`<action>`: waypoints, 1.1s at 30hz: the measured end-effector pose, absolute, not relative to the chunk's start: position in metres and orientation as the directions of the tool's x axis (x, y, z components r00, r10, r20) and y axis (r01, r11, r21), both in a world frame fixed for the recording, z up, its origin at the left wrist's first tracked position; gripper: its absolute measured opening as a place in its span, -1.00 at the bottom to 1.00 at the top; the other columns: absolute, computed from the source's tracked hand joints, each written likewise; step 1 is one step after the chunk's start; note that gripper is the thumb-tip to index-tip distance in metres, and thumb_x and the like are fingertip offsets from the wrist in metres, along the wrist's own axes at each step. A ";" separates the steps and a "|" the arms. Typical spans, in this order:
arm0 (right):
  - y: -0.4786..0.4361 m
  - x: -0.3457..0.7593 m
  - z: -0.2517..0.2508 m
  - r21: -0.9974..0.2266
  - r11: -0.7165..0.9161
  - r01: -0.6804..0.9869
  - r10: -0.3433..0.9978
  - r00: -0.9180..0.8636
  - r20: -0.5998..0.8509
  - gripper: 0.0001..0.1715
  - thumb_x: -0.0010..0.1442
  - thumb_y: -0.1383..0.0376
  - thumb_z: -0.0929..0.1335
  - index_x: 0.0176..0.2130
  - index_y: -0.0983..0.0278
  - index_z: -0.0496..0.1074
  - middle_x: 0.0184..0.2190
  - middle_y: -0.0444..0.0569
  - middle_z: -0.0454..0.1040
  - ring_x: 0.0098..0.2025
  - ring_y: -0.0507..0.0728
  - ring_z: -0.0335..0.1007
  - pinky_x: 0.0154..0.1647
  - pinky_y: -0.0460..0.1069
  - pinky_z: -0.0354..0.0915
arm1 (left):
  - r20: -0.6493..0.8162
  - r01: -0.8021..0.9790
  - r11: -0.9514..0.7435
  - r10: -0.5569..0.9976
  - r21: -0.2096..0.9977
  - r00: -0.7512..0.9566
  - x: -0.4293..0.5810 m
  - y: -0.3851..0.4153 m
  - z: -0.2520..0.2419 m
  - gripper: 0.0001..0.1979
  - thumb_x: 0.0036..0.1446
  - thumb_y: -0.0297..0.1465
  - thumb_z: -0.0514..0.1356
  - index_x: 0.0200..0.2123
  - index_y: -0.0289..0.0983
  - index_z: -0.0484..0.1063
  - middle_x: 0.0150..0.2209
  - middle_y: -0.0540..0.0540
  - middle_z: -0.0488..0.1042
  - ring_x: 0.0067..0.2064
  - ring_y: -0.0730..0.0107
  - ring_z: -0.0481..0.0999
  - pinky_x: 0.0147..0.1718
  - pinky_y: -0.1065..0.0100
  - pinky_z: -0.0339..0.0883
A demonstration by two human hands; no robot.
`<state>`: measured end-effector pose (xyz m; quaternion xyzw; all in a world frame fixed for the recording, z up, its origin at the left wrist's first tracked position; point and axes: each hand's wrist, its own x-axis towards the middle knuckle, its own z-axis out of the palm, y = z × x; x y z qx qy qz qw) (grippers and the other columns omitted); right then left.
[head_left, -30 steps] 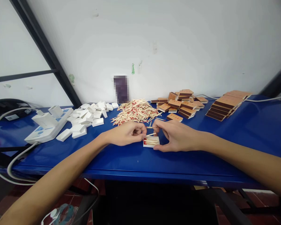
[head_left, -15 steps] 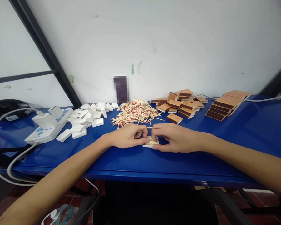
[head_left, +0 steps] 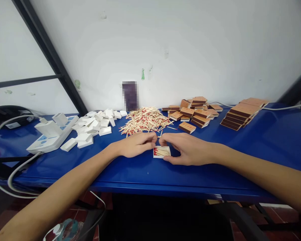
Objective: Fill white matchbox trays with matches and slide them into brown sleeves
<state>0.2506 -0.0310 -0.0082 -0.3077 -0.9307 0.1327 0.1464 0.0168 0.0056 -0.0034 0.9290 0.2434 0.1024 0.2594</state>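
Observation:
A small white tray [head_left: 162,156] lies on the blue table between my hands, with red-tipped matches in it, heads to the left. My left hand [head_left: 139,144] is at the tray's upper left corner, its thumb and fingers bent close together; whether a match is between them is too small to tell. At the tray's right side my right hand [head_left: 184,147] curves with thumb and fingers apart, the thumb by the near right corner. A heap of loose matches [head_left: 146,119] rises just behind my hands, and a few stray matches lie at its near edge.
White empty trays [head_left: 95,124] are piled at the left, beside a power strip [head_left: 43,142] with plugs and cables. Brown matchbox sleeves [head_left: 197,112] lie heaped behind my right hand, and more stand stacked [head_left: 243,112] farther right. A pixelated dark object [head_left: 130,96] leans on the wall.
My left thumb has lifted out of the tray and moved up toward the fingers. My right fingers have drawn off the tray's inside, so more of the matches show.

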 end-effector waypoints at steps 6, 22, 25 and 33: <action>-0.032 0.250 -0.009 -0.363 0.760 0.539 0.627 -0.756 0.190 -0.74 0.18 0.17 0.38 -0.21 0.22 0.25 -0.32 -0.13 0.40 -0.39 0.06 0.27 -0.37 -0.05 0.13 | 0.055 0.405 -0.752 0.503 0.520 0.863 0.016 0.005 -0.004 -0.82 0.24 -0.30 0.14 -0.33 -0.25 0.20 -0.51 0.10 0.19 -0.48 0.50 0.18 -0.48 0.42 0.03; -0.033 0.245 -0.013 -0.304 0.753 0.584 0.651 -0.730 0.208 -0.77 0.16 0.25 0.34 -0.16 0.22 0.25 -0.25 -0.07 0.45 -0.29 0.12 0.36 -0.28 0.00 0.21 | 0.247 0.508 -0.788 0.599 0.346 0.762 0.002 0.022 -0.009 -0.81 0.31 -0.34 -0.02 -0.31 -0.27 0.30 -0.55 0.08 0.27 -0.49 0.46 0.25 -0.43 0.41 0.07; -0.038 0.243 -0.013 -0.326 0.756 0.568 0.638 -0.751 0.173 -0.73 0.16 0.25 0.35 -0.13 0.22 0.26 -0.23 -0.07 0.45 -0.28 0.12 0.37 -0.29 0.00 0.23 | 0.275 0.517 -0.799 0.595 0.307 0.756 0.000 0.023 -0.009 -0.85 0.28 -0.37 0.01 -0.31 -0.27 0.32 -0.55 0.07 0.29 -0.48 0.45 0.27 -0.42 0.41 0.06; -0.036 0.249 -0.007 -0.300 0.784 0.544 0.612 -0.757 0.227 -0.70 0.31 0.11 0.26 -0.07 0.24 0.29 -0.24 -0.02 0.48 -0.32 0.12 0.38 -0.28 0.02 0.26 | 0.323 0.522 -0.825 0.565 0.217 0.759 0.000 0.025 -0.011 -0.88 0.23 -0.45 0.03 -0.27 -0.28 0.37 -0.36 -0.03 0.43 -0.31 0.37 0.38 -0.26 0.35 0.18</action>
